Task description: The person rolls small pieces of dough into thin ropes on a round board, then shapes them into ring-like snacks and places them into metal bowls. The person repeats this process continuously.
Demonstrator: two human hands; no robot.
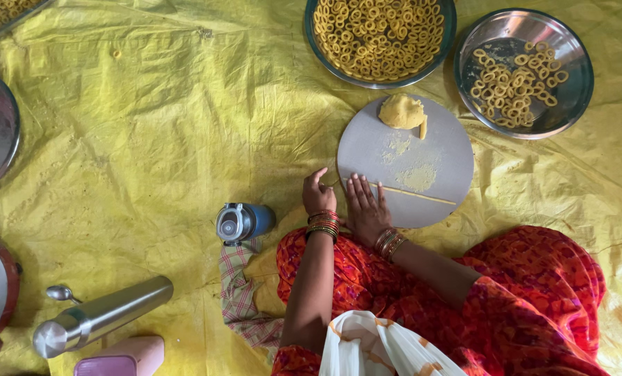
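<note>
A steel flask (102, 317) and a blue-capped bottle (243, 221) lie on the yellow tarpaulin (151, 125). The left hand (319, 196) rests at the edge of the round grey board (436, 157), fingers loosely curled, seemingly holding nothing. The right hand (367, 209) presses flat, fingers together, on a thin dough rope (415, 194). A yellow dough lump (401, 111) remains unrolled. One steel dish (381, 75) brims with dough rings; the right steel plate (569, 97) is part-filled, so much is shaped already.
</note>
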